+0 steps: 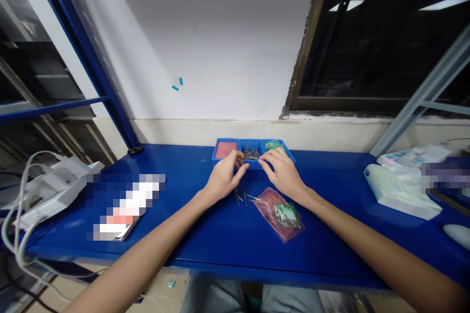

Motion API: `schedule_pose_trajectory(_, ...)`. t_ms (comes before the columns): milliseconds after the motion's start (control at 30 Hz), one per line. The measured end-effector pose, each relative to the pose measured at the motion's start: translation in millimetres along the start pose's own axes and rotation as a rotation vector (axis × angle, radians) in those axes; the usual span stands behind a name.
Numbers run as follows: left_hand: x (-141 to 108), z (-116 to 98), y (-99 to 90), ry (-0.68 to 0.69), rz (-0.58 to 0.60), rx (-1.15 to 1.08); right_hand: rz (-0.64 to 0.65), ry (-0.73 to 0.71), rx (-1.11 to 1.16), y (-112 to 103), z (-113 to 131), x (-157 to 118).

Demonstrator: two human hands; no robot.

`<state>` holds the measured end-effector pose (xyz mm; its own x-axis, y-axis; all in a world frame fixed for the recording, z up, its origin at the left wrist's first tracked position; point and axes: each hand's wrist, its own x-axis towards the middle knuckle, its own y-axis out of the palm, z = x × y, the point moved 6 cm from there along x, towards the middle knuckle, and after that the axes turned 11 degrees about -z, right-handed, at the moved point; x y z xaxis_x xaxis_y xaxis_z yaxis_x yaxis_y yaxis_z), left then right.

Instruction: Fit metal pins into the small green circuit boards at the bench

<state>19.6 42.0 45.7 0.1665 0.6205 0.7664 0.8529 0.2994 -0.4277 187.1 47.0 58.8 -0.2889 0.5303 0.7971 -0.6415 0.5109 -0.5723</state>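
Note:
My left hand [223, 177] and my right hand [282, 172] reach side by side to the front of three small blue trays [252, 162] at the back of the blue table [220, 234]. The middle tray holds several small metal parts [251, 153], the left one pink material [225, 149], the right one green pieces [272, 145]. My fingertips sit at the middle tray's front edge; whether they pinch a part is too small to tell. A few loose metal pins [246, 198] lie just below my hands, next to a pink plastic bag [280, 213] with green parts inside.
A white device with cables [55, 188] sits at the left, with a blurred flat object [125, 205] beside it. White packets [400, 190] lie at the right, and a white mouse-like shape [457, 234] is at the right edge. A white wall and a dark window stand behind.

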Motion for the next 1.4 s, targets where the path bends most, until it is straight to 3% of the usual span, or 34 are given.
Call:
schedule_pose_trajectory(133, 6.8, 4.7, -13.7, 0.069, 0.037, 0.068, 0.048, 0.001, -0.144, 14.5, -17.3, 21.6)
schedule_pose_trajectory(300, 10.3, 13.4, -17.3, 0.051, 0.279, 0.064, 0.068, -0.027, -0.067, 6.6, 3.3, 11.6)
schedule_pose_trajectory(500, -1.5, 32.0, -3.4, -0.181, 0.655, -0.058, 0.424, 0.026, 0.13, 5.0, 31.5, -21.5)
schedule_pose_trajectory(667, -14.3, 41.0, 5.1, -0.278, 0.868, -0.161, 0.54, 0.075, 0.164, 8.6, 30.0, -26.9)
schedule_pose_trajectory(833, -16.6, 39.1, 8.9, -0.215, 0.899, -0.156, 0.588, 0.096, 0.179, 11.8, 31.4, -30.5)
schedule_pose_trajectory(1133, -15.6, 33.4, 12.7, -0.159, 0.854, -0.113, 0.542, 0.06, 0.149, 19.7, 36.5, -37.1)
schedule_pose_trajectory(1400, -14.4, 29.5, 13.9, -0.195, 0.787, -0.147, 0.49, 0.038, 0.137, 16.9, 38.2, -34.4)
